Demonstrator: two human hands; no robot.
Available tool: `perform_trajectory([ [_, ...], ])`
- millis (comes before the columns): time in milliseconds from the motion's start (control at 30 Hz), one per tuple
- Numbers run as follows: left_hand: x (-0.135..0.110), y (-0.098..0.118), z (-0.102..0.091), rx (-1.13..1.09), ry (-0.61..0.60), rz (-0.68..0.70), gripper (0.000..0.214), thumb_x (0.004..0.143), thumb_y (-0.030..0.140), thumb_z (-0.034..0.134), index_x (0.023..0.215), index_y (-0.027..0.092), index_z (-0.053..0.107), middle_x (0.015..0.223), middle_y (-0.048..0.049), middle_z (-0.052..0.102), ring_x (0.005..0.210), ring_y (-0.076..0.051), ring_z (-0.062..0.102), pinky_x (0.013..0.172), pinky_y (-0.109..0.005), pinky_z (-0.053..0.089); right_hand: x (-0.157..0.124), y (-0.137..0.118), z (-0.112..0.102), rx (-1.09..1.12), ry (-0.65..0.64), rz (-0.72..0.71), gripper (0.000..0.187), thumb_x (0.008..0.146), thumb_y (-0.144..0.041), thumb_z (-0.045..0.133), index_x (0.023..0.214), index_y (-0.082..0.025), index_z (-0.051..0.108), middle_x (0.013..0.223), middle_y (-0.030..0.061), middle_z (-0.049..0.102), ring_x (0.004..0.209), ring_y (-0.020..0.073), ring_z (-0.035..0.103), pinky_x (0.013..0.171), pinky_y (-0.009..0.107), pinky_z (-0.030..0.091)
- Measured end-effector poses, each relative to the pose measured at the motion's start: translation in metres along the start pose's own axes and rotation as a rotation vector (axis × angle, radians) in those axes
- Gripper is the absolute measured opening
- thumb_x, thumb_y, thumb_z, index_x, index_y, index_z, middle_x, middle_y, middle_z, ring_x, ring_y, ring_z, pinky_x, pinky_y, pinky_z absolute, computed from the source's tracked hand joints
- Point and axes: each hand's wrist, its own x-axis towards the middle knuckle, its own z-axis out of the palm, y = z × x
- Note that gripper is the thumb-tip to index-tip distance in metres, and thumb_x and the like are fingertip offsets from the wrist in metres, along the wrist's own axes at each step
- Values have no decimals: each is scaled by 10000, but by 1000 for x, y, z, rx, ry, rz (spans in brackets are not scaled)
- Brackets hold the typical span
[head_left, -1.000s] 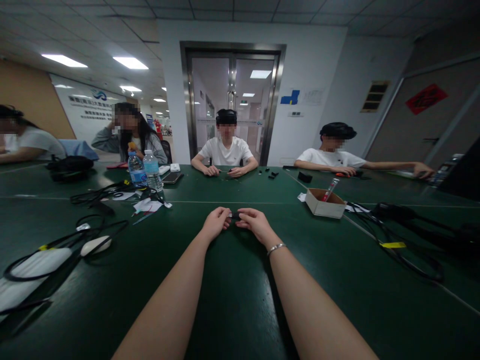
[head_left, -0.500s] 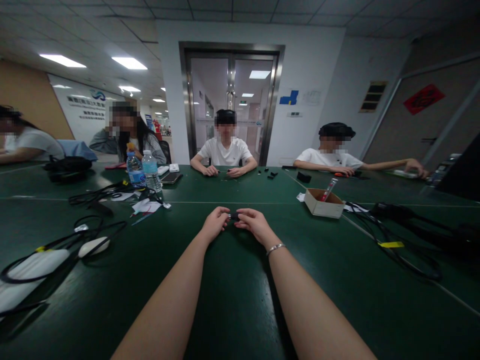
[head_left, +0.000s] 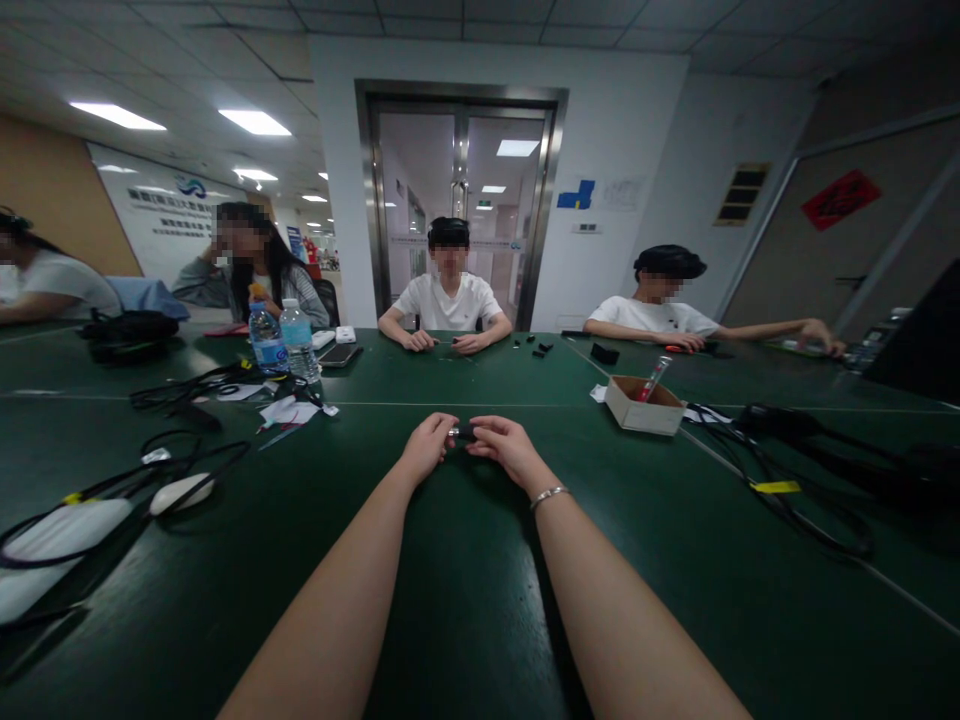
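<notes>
Both my arms reach out over the dark green table. My left hand and my right hand meet near the table's middle, fingers curled. Between their fingertips they pinch a small black part with a pale tip toward my left hand. A thin silver bracelet circles my right wrist. The part is too small to make out further.
A small cardboard box with a red-capped tube stands right of my hands. Black cables lie at right, more cables and a white mask at left. Two water bottles stand back left. Several people sit around the far side.
My hands stay together on the small black part, almost still. The view has drifted slightly, so the scene sits a little further left than before.
</notes>
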Motion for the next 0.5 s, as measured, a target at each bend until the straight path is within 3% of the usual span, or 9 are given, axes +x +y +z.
perform_trajectory([
  [300, 1, -1, 1, 20, -79, 26, 331, 806, 429, 501, 952, 150, 603, 624, 11, 513, 494, -81, 433, 443, -176, 323, -1, -1, 2, -34, -55, 20, 151, 779, -11, 644, 888, -116, 647, 745, 44, 686, 564, 125, 677, 551, 177, 582],
  [367, 1, -2, 1, 27, -52, 25, 301, 799, 393, 517, 974, 164, 599, 636, 14, 507, 517, -85, 448, 450, -171, 333, -1, -1, 3, -37, -51, 27, 158, 782, -1, 636, 894, -113, 640, 739, 43, 686, 554, 122, 675, 542, 172, 579],
  [500, 1, -4, -1, 63, 8, -17, 354, 864, 436, 388, 981, 182, 605, 582, 24, 445, 480, -99, 416, 416, -185, 322, 0, -1, 4, -44, -45, 41, 141, 806, -7, 615, 905, -107, 630, 723, 54, 686, 554, 132, 679, 532, 175, 579],
])
